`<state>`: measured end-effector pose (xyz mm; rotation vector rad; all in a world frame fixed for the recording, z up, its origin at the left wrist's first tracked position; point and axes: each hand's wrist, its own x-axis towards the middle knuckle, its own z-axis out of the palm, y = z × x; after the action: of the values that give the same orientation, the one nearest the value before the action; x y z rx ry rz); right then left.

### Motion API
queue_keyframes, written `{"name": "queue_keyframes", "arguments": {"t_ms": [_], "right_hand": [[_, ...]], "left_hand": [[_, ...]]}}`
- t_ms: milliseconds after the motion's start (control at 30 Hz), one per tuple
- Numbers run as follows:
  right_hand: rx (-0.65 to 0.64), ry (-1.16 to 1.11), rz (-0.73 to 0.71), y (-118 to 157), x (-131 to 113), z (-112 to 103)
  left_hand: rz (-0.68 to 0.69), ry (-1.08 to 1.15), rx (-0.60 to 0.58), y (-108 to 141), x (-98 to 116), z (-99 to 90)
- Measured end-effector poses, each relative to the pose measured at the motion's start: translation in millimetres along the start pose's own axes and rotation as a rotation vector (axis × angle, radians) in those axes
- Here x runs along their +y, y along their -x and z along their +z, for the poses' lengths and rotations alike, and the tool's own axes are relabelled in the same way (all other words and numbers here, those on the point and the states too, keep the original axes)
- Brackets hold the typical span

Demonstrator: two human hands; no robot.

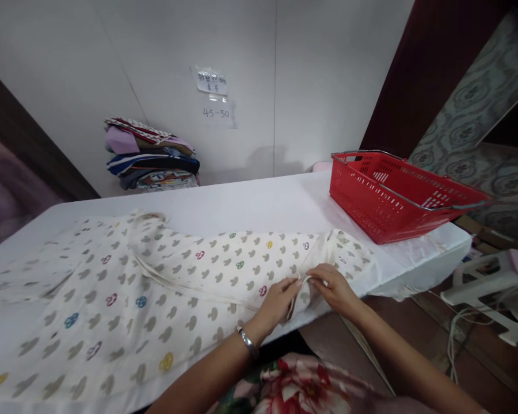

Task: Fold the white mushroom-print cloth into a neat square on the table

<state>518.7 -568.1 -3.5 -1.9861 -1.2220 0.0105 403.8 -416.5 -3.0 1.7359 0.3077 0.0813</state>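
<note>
A cream baby garment (190,270) printed with grey and coloured mushrooms lies spread over the white-covered table. My left hand (280,299), with a silver bracelet at the wrist, pinches the garment's pale edging near the table's front edge. Close beside it, my right hand (334,287) holds the same edging between thumb and fingers. The fingertips of both hands nearly meet. A long pale trim runs from the neckline towards my left hand. What lies beneath my fingers is partly hidden.
A red plastic basket (397,201) with metal handles stands on the table (259,204) at the right. Folded clothes (151,155) are stacked behind the table at the left. Paper signs (213,95) hang on the wall. A white stool (492,287) and cables are at the lower right.
</note>
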Motion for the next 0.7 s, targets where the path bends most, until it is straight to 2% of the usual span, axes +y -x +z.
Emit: {"name": "queue_keyframes", "arguments": {"t_ms": [133, 300, 433, 533, 700], "right_hand": [[-0.043, 0.005, -0.011, -1.6, -0.4, -2.2], [0.009, -0.017, -0.024, -3.3, -6.3, -8.2], [-0.038, -0.042, -0.088, -8.1, -9.2, -9.9], [-0.094, -0.067, -0.157, -13.3, -9.0, -13.2], [-0.108, -0.049, -0.193, -20.9, -9.9, -24.1]], "left_hand": [[0.082, -0.108, 0.017, 0.8, 2.1, 1.1], [0.308, -0.388, 0.021, 11.3, 7.5, -2.7], [0.482, -0.447, -0.016, 13.5, 18.4, -5.7], [0.507, -0.433, -0.033, 13.4, 24.8, -6.3], [0.434, -0.472, 0.015, 14.1, 20.5, -4.7]]}}
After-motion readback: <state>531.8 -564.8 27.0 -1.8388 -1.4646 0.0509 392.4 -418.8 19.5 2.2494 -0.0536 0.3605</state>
